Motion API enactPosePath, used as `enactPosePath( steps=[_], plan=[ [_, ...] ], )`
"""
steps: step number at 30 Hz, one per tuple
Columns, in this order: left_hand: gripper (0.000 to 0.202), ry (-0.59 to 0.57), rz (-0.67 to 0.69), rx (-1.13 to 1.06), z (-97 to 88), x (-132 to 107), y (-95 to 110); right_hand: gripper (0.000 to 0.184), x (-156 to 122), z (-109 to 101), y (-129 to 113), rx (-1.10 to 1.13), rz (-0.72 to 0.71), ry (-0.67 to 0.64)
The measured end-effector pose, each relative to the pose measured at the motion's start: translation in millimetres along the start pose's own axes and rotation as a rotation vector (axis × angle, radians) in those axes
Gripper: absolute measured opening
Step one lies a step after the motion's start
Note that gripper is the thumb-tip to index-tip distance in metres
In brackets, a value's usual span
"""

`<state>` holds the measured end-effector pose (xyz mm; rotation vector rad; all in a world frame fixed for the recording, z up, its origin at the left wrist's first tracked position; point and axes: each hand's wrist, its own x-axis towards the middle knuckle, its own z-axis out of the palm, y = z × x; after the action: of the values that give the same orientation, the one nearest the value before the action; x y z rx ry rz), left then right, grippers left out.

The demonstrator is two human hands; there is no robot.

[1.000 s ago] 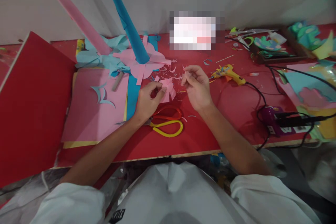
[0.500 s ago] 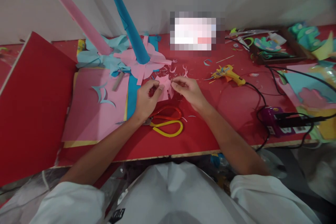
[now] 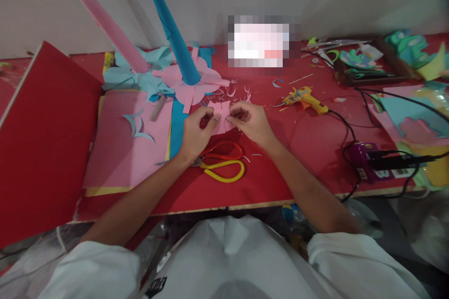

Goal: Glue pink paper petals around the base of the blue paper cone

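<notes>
A small piece of pink paper (image 3: 220,116) with slits cut in its edge is pinched between my two hands, just above the red table. My left hand (image 3: 196,131) is closed on its left side, thumb on top. On its right side my right hand (image 3: 253,122) grips it between thumb and fingers. Scissors (image 3: 226,171) with one red and one yellow handle lie right below the hands, their blades partly hidden by my left wrist. Behind the paper, thin pink scraps (image 3: 240,92) are scattered.
A blue paper cone (image 3: 178,42) stands on a pink paper flower at the back left, near a pink paper tube (image 3: 108,23). Pink sheets (image 3: 129,163) lie at left. A yellow glue gun (image 3: 308,99), its cable and a purple box (image 3: 368,163) occupy the right. A brown tray (image 3: 393,78) sits farther back.
The pink paper has been spread flatter between my fingers, and its slits show more clearly. My right hand has shifted very slightly; the left is almost where it was.
</notes>
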<state>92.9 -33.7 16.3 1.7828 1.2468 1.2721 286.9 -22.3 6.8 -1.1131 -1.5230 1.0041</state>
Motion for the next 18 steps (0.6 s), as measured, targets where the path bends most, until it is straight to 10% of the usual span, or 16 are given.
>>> enactPosePath(
  steps=[18],
  plan=[
    [0.046,0.005,-0.015,0.027,0.2,0.6,-1.4,0.044,-5.2,3.0,-10.2,0.087,0.035,-0.005]
  ],
)
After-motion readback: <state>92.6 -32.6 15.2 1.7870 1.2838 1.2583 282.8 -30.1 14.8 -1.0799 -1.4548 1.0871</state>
